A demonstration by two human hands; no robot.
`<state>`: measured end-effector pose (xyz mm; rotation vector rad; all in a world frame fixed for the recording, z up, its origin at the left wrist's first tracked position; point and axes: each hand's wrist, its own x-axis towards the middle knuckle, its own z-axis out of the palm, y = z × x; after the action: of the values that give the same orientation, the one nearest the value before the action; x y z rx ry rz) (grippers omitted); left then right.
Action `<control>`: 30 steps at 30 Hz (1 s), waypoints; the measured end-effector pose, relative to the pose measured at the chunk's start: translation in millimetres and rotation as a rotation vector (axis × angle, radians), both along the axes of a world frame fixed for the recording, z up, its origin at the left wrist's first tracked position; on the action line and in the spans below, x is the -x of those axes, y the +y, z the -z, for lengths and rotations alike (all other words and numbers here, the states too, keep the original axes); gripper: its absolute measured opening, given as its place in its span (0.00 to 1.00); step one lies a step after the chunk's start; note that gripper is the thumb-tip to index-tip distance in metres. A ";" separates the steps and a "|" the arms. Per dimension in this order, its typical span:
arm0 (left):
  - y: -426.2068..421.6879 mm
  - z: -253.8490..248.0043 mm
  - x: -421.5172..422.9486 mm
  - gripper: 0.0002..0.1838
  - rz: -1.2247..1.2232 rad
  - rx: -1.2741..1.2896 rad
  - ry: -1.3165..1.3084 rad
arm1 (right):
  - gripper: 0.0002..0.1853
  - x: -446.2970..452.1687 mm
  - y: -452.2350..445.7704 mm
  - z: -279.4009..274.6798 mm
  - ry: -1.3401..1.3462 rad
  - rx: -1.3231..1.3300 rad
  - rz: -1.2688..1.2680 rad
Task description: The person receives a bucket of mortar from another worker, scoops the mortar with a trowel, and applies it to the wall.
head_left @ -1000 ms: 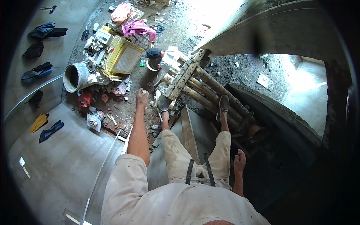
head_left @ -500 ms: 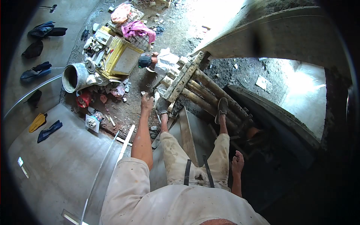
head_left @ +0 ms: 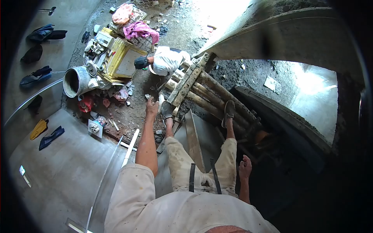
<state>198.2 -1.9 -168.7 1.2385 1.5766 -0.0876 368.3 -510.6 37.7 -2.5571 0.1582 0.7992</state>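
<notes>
My left hand (head_left: 152, 107) is stretched forward over the debris-strewn ground, beside my left shoe (head_left: 166, 110). Its fingers are apart and partly bent, and I see nothing held in them. Hanging at my right side, my right hand (head_left: 245, 167) has loosely curled fingers and holds nothing. My feet are apart: the left is by a cement-splattered beam (head_left: 189, 80), the right shoe (head_left: 229, 110) on round poles (head_left: 210, 100). Between my legs stands a long board (head_left: 194, 141). Below and ahead, a co-worker (head_left: 168, 61) in a dark cap and white shirt bends beside the beam; their hands are hidden.
A yellow-framed crate (head_left: 125, 60), a large bucket (head_left: 76, 81), a pink cloth (head_left: 140, 32) and rubble lie at the left. Dark garments (head_left: 36, 75) and a yellow one (head_left: 39, 128) are on the grey wall. A curved concrete edge (head_left: 272, 33) rises at the right.
The co-worker's capped head has shifted left and slightly up, and more of the white-shirted back shows. My hands and feet stay nearly where they were.
</notes>
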 end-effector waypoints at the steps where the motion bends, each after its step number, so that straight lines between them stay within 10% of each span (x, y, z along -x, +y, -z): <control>1: 0.0 -0.7 -1.0 0.30 0.001 0.001 0.000 | 0.19 0.8 -6.5 4.1 -0.030 -0.015 -0.049; 30: 28.5 33.8 -23.6 0.28 0.000 -0.116 -0.063 | 0.18 -1.8 -14.1 12.5 -0.010 -0.033 -0.023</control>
<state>221.8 26.6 -202.4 1.3185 1.5446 0.0437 370.1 -524.7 25.3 -2.5360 0.1121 0.7903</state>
